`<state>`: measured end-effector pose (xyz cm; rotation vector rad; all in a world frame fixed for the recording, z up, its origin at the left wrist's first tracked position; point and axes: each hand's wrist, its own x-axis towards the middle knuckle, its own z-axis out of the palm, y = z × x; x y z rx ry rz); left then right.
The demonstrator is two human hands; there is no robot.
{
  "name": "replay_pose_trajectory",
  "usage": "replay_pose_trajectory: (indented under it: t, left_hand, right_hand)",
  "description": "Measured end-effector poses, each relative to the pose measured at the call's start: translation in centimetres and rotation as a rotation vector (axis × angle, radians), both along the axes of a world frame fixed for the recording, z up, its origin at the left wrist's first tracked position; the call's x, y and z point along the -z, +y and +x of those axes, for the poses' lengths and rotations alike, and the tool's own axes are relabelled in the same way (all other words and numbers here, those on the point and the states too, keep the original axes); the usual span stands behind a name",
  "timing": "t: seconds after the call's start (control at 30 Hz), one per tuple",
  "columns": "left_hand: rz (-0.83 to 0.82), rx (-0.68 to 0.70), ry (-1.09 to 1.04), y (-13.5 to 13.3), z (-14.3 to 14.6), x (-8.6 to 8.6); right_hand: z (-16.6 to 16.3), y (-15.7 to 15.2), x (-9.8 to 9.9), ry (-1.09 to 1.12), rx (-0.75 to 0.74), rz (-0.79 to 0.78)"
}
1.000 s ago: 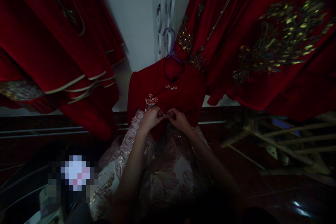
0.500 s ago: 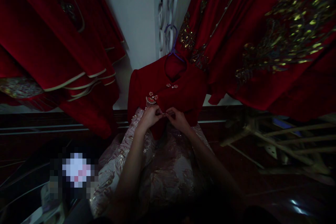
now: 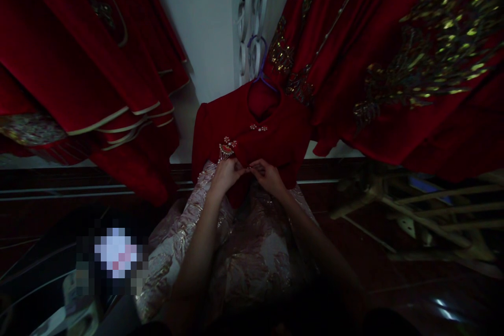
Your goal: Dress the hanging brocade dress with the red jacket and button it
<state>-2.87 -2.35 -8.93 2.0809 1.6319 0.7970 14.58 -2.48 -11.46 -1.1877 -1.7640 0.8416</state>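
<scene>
Now, both hands (image 3: 227,176) pinching red top (image 3: 230,121) in front, slightly closer together than before

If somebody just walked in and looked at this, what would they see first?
Probably the shiny gold sequins on the red cloth at the upper right, because they glitter in the dim light. Then the red top in the middle, with its purple hanger and dangly ornament. The left hand and right hand come close together at its lower front.
</scene>
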Motion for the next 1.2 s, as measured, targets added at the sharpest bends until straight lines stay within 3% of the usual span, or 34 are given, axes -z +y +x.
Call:
replay_pose_trajectory:
  t: [0.43,0.53,0.67,0.8,0.97,1.1,1.2]
  left_hand:
    - [0.010,-0.011,-0.128,0.2,0.1,0.3]
    - [0.021,-0.085,-0.419,0.6,0.5,0.2]
    - [-0.105,-0.153,-0.952,1.3,0.6,-0.2]
    - [-0.171,-0.247,-1.279,1.6,0.6,-0.4]
    - [-0.171,-0.278,-1.285,1.5,0.7,-0.6]
    - [-0.288,-0.160,-1.192,1.4,0.3,-0.5]
    - [-0.407,-0.012,-0.921,0.9,-0.2,-0.4]
  right_hand:
    - [0.0,0.3,0.2,0.038,0.011,-0.030]
    - [1.0,0.6,-0.2,0.067,-0.063,-0.089]
    - [2.9,0.7,-1.7,0.094,-0.308,-0.259]
    - [3.8,0.5,-2.5,0.103,-0.370,-0.295]
    - [3.6,0.6,-2.2,0.099,-0.384,-0.296]
    - [3.6,0.6,-2.2,0.099,-0.381,-0.307]
    - [3.5,0.6,-2.3,0.090,-0.375,-0.283]
